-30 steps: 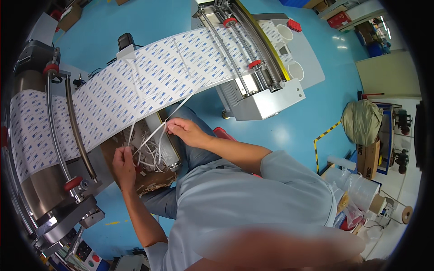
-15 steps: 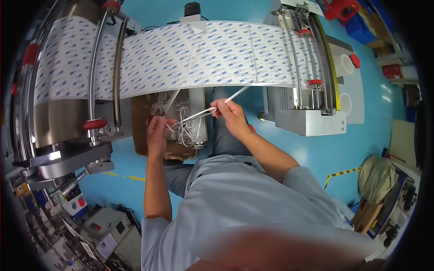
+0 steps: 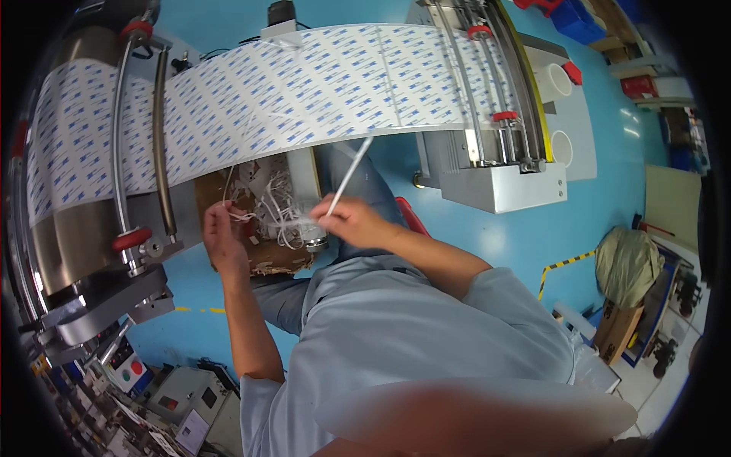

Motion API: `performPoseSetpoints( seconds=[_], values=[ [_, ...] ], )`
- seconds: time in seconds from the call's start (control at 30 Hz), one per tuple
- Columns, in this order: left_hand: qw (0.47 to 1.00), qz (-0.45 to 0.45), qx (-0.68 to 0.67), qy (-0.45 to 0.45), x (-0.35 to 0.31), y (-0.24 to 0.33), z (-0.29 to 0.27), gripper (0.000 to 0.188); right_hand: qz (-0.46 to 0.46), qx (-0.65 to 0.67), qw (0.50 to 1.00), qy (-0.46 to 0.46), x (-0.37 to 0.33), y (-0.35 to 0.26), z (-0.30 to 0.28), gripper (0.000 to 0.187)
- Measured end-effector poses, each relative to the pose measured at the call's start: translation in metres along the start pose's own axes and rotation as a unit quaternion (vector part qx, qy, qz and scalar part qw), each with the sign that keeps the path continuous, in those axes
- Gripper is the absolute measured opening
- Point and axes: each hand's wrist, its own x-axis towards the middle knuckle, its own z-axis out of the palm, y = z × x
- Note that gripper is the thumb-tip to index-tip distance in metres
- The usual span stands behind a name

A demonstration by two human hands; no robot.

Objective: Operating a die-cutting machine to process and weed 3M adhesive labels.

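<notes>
A wide white web printed with small blue marks [image 3: 304,87] stretches across the machine in front of me. My right hand [image 3: 354,222] is closed in a pinch on a narrow white strip [image 3: 349,177], which slants up to the web's near edge. Lower left of the web, my left hand [image 3: 225,240] pinches a thinner white strip [image 3: 230,181] that also runs up to that edge. A faint, blurred length of strip spans the gap between my hands. Below them, a cardboard box [image 3: 283,260] holds a tangle of white strips [image 3: 276,209].
Left of me stand metal rollers with red collars [image 3: 132,238] and a heavy bracket [image 3: 114,308]. A silver machine housing [image 3: 506,183] is at the right, with white rolls [image 3: 560,148] beyond it. Behind my right elbow lies a bagged bundle [image 3: 628,263].
My hands have moved apart: the right came down and left, the left moved further left. The strip from the right hand now rises more steeply. The whole view has shifted slightly.
</notes>
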Motion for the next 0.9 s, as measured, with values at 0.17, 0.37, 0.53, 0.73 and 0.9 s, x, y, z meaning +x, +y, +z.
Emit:
performPoseSetpoints(
  seconds=[0.17,0.37,0.53,0.73,0.9],
  values=[
    [0.998,0.032,-0.033,-0.032,0.004,0.022,0.019,0.020,0.108,0.226,0.951,-0.179,-0.025,0.029,0.001,0.058],
    [0.995,0.048,0.048,-0.075,-0.001,0.032,0.024,0.017,0.093,0.211,0.967,-0.104,-0.016,0.055,-0.043,0.097],
    [0.953,0.024,0.260,-0.151,-0.010,0.032,0.042,0.013,0.009,0.378,0.925,-0.030,0.041,0.007,-0.025,0.099],
    [0.827,0.194,0.474,-0.232,-0.011,0.046,0.054,0.021,0.055,0.489,0.871,-0.018,0.076,-0.012,0.016,0.028],
    [0.922,0.130,0.327,-0.163,0.014,0.068,0.063,0.014,0.046,0.459,0.886,0.045,0.072,-0.005,-0.002,0.016]
  ],
)
